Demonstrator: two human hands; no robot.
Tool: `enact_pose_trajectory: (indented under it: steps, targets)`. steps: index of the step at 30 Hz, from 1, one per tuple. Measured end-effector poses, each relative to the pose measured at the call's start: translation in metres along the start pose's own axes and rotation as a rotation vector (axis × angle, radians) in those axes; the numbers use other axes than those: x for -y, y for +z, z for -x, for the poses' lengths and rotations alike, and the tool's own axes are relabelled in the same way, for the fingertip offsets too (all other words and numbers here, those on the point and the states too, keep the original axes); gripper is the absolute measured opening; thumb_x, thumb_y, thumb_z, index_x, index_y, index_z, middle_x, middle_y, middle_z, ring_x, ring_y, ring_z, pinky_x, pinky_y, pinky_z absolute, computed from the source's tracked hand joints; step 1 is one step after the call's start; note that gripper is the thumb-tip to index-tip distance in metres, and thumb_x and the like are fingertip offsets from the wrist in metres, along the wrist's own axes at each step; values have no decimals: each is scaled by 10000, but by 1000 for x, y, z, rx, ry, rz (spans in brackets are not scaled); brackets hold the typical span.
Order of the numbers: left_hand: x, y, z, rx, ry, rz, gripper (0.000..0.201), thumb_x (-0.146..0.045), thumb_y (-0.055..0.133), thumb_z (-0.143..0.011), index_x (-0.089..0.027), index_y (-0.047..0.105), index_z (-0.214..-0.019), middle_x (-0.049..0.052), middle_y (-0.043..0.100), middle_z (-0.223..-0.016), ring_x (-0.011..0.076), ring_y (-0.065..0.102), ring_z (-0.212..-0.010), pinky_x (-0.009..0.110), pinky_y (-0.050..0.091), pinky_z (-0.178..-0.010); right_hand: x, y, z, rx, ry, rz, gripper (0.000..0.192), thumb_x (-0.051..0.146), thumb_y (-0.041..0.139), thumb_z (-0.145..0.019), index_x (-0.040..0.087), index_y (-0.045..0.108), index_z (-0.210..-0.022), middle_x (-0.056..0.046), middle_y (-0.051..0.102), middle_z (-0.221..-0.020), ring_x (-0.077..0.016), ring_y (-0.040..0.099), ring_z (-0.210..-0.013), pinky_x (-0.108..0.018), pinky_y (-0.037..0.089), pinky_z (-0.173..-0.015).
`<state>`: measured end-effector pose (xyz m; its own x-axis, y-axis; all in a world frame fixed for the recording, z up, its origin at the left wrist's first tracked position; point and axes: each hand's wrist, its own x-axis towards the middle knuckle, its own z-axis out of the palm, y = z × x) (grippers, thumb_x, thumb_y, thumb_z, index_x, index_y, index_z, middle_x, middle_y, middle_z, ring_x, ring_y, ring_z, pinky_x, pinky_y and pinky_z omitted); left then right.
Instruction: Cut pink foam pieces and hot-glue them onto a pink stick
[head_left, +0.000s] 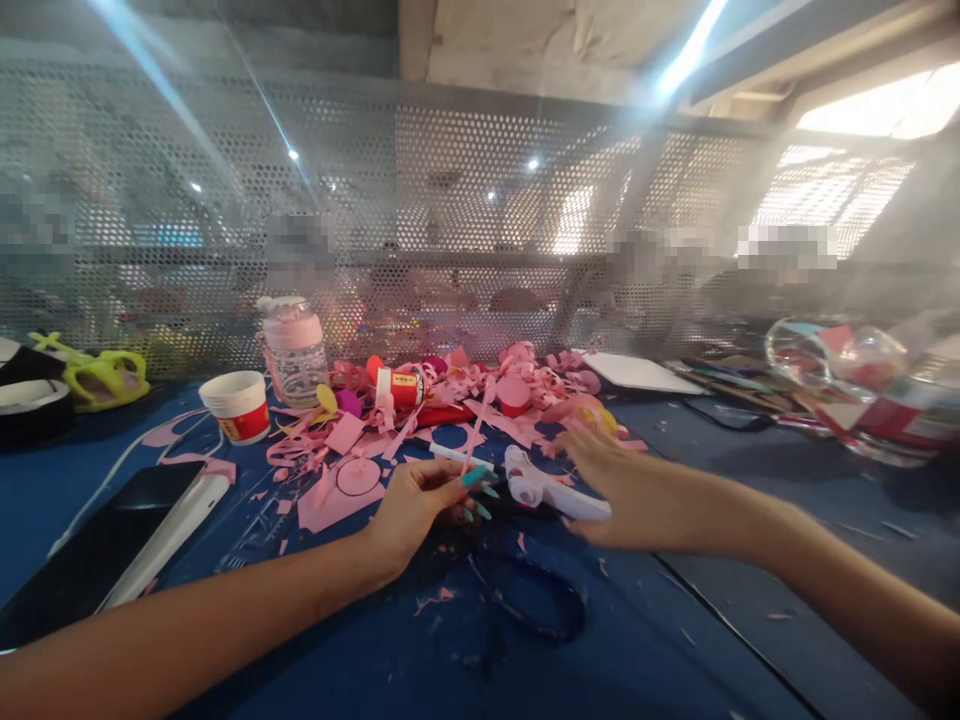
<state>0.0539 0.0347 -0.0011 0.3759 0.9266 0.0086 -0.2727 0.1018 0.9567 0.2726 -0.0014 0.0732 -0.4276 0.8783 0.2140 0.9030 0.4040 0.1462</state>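
Note:
My left hand is closed in a pinch, with teal nails, on a narrow pink paper strip that stands up from the fingertips. My right hand reaches in from the right with its fingers stretched out, slightly blurred. Between the hands lies a pale, whitish plastic tool with a rounded head, close to the right thumb. A white stick-like piece rests behind the left fingertips. Around them is a heap of pink paper scraps. A pink sheet with a round cut lies left of the left hand.
On the left are a phone, a red-and-white paper cup, a bottle and a tape roll. A dark loop lies in front. Clear plastic containers stand right. A perforated metal screen closes the back.

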Motion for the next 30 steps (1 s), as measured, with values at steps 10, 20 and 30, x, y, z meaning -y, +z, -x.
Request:
enact_pose_trajectory:
  steps: [10, 20, 30]
  targets:
    - [0, 2, -1, -9, 7, -69, 262, -332, 716, -589, -146, 693, -772, 19, 642, -605, 98, 569, -541, 199, 455, -543, 14, 48, 9, -70, 205, -63, 252, 114, 430, -636, 119, 503, -877, -138, 503, -921, -244, 494, -856, -366, 428, -718]
    - [4, -1, -3, -13, 27, -198, 252, -318, 698, -612, -156, 695, -805, 8, 646, -588, 91, 562, -542, 179, 427, -534, 22, 56, 25, -644, 35, -410, 84, 208, 443, -796, 200, 483, -870, -51, 540, -810, -163, 543, -713, -264, 461, -618]
    - [7, 0, -3, -44, -8, -261, 263, -300, 702, -594, -148, 700, -809, 28, 666, -603, 119, 592, -556, 210, 452, -541, 26, 52, 33, -666, -146, -425, 165, 188, 418, -799, 206, 522, -925, -46, 571, -719, -176, 543, -658, -282, 460, -546]
